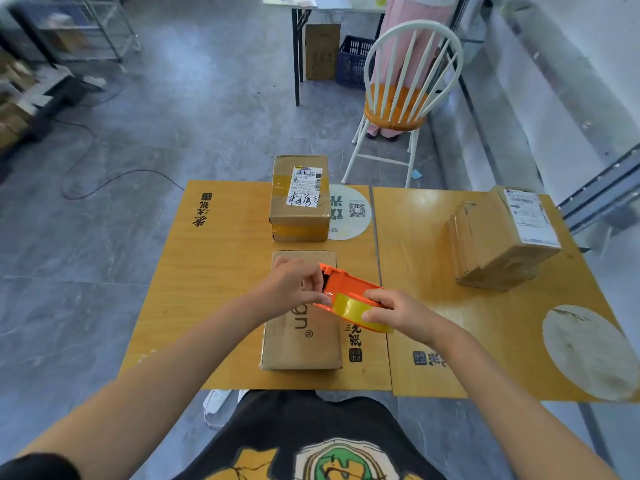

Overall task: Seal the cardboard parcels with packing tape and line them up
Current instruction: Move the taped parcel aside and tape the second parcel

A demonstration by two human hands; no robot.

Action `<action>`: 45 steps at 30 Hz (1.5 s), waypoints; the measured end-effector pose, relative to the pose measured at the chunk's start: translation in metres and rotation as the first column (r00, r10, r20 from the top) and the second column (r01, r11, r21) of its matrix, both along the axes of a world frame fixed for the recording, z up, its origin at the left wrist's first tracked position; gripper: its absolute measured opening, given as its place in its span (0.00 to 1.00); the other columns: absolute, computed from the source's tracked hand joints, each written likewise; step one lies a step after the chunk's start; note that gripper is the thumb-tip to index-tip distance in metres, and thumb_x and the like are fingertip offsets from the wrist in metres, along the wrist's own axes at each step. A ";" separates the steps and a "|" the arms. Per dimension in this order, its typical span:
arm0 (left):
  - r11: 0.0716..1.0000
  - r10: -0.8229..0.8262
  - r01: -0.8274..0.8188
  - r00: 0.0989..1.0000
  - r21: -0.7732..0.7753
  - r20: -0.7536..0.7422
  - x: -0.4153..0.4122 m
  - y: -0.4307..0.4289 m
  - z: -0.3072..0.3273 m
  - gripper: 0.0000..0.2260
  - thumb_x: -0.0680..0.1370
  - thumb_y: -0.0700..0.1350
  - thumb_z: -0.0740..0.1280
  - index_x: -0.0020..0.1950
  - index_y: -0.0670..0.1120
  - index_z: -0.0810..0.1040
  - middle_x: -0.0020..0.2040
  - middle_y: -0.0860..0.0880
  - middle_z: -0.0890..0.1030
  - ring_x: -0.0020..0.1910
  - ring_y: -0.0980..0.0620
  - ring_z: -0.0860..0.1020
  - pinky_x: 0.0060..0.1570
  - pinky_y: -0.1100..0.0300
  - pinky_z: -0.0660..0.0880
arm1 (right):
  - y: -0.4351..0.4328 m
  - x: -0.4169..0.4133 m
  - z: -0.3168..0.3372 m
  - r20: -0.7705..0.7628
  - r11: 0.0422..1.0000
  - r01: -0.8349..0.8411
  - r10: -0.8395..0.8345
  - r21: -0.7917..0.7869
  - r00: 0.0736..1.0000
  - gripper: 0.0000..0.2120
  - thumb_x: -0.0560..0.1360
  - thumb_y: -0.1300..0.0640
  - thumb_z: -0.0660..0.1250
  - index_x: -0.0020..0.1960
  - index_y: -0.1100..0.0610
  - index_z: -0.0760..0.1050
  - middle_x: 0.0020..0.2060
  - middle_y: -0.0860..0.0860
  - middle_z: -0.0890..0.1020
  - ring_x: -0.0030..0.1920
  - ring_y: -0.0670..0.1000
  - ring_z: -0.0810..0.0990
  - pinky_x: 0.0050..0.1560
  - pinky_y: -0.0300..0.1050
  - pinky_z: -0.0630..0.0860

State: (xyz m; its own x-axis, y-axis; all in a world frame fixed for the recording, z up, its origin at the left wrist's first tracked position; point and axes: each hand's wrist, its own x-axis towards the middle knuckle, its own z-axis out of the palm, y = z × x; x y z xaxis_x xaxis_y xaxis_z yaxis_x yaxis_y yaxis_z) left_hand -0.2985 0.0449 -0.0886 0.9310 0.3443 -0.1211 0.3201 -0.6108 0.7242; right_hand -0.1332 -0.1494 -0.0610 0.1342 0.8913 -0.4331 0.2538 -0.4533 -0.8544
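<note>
Parcel marked "ugn®" lies under tape dispenser, right hand gripping, left hand fingers pinching it.

Two hands hold an orange tape dispenser above a box on a wooden table. The left hand pinches its front; the right hand grips the roll.

This looks like a small parcel-packing workroom: labelled cardboard parcels sit on plain wooden tables, blurred metal shelves stand at the far left, and a carton and a blue plastic crate sit under a folding table on a grey floor.
</note>
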 end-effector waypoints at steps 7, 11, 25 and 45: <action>0.977 0.022 -0.048 0.992 -0.207 -0.123 0.008 0.003 0.018 0.11 0.66 0.49 0.81 0.36 0.43 0.84 0.34 0.44 0.83 0.32 0.55 0.77 0.35 0.60 0.71 | 0.014 0.001 0.006 0.228 0.992 -0.040 0.067 -0.121 0.971 0.45 0.62 0.18 0.59 0.41 0.64 0.75 0.34 0.53 0.73 0.33 0.49 0.71 0.37 0.44 0.66; 0.973 0.029 -0.077 0.976 -0.217 -0.217 0.009 0.012 0.028 0.13 0.66 0.51 0.81 0.36 0.44 0.84 0.34 0.47 0.84 0.32 0.58 0.76 0.34 0.63 0.69 | 0.006 0.005 0.004 0.095 0.980 -0.143 0.157 -0.138 0.983 0.32 0.73 0.32 0.65 0.53 0.62 0.79 0.53 0.58 0.78 0.51 0.55 0.77 0.54 0.52 0.75; 0.985 0.064 -0.111 0.945 -0.129 -0.321 -0.005 0.069 0.055 0.14 0.67 0.55 0.79 0.35 0.44 0.83 0.27 0.54 0.78 0.28 0.56 0.67 0.28 0.68 0.63 | -0.018 0.029 -0.006 -0.039 0.876 -0.389 0.395 -0.287 0.918 0.21 0.72 0.38 0.68 0.61 0.47 0.76 0.59 0.42 0.77 0.59 0.41 0.75 0.66 0.49 0.70; 0.998 -0.010 -0.014 0.926 -0.063 -0.378 0.002 0.111 0.103 0.07 0.69 0.55 0.77 0.38 0.53 0.86 0.31 0.56 0.81 0.34 0.65 0.77 0.41 0.67 0.69 | -0.042 0.012 0.000 -0.030 0.972 -0.112 0.108 -0.206 0.994 0.34 0.67 0.24 0.64 0.62 0.48 0.77 0.55 0.47 0.83 0.57 0.49 0.80 0.59 0.48 0.76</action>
